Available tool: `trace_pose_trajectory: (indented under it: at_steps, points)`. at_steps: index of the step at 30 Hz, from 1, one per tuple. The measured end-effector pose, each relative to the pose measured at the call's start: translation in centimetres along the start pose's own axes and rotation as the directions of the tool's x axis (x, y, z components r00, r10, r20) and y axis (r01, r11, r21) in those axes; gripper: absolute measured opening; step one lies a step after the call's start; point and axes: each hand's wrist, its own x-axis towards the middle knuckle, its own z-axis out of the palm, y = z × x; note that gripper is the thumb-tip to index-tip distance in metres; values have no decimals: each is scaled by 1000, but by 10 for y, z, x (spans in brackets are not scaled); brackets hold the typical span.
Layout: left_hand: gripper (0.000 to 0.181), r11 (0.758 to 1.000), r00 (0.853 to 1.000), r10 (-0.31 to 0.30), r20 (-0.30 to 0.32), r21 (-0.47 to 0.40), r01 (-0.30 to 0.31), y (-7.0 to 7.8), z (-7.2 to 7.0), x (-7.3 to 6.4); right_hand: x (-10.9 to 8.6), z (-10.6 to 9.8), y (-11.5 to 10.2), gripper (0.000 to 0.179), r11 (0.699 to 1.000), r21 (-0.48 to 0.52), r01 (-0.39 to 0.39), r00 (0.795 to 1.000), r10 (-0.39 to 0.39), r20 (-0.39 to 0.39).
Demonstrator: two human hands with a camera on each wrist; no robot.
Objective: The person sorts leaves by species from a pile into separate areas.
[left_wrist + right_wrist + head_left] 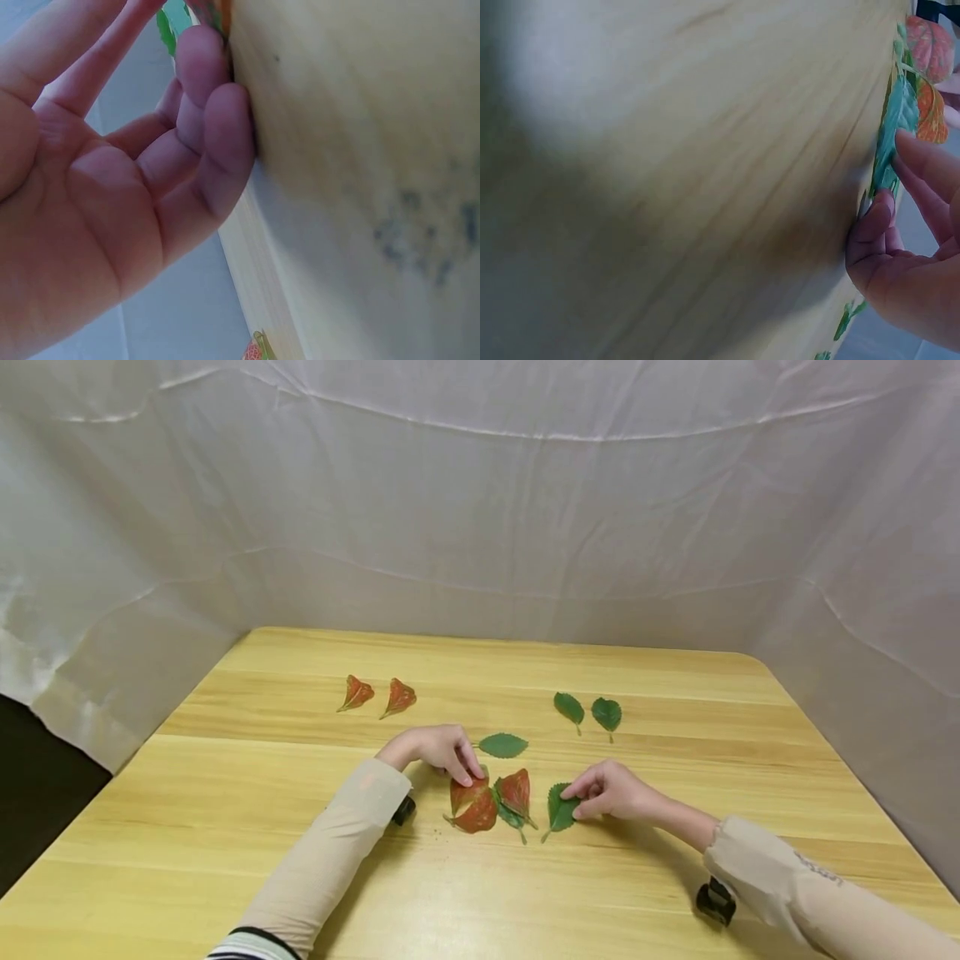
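In the head view my left hand [442,752] reaches down over a red leaf [463,795], thumb and forefinger at its upper edge. The left wrist view shows this hand's other fingers [229,127] curled against the table. A second red leaf [478,816] lies just below, and a third red leaf [516,792] overlaps a green leaf [512,817] to the right. My right hand [615,791] pinches the side of a toothed green leaf [558,810], its stem pointing down and left. In the right wrist view that leaf [889,142] appears nearly edge-on between thumb and finger.
A single green leaf [503,745] lies sideways beyond the group. Two red leaves, one of them here [401,697], rest at the back left of the wooden table [225,827]. Two green leaves, one here [607,714], sit at the back right. Pale cloth [480,527] hangs behind.
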Motion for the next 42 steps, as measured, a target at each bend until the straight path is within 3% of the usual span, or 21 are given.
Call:
trace_pose_trajectory:
  at_steps: [9,19,28,34,37,42]
  points:
    - [21,999,1000,30,1,22,-30,0,0,-1,0,2,0,22,995,-93,24,1000,-25,-8]
    - [19,992,995,97,-15,80,-96,1,-2,1,1,3,0,21,995,-92,29,1000,-29,3]
    - [14,983,984,154,-87,111,-144,4,-1,2,2,2,1,20,996,-89,22,1000,-21,10]
    - [18,977,967,198,-158,108,-182,11,3,5,1,3,-2,19,995,-89,36,999,-35,16]
    - [24,968,961,236,-143,127,-218,17,4,7,1,3,-4,18,995,-90,38,999,-37,16]
    - [34,953,963,264,-58,172,-251,24,6,12,1,2,-3,17,995,-91,47,999,-45,19]
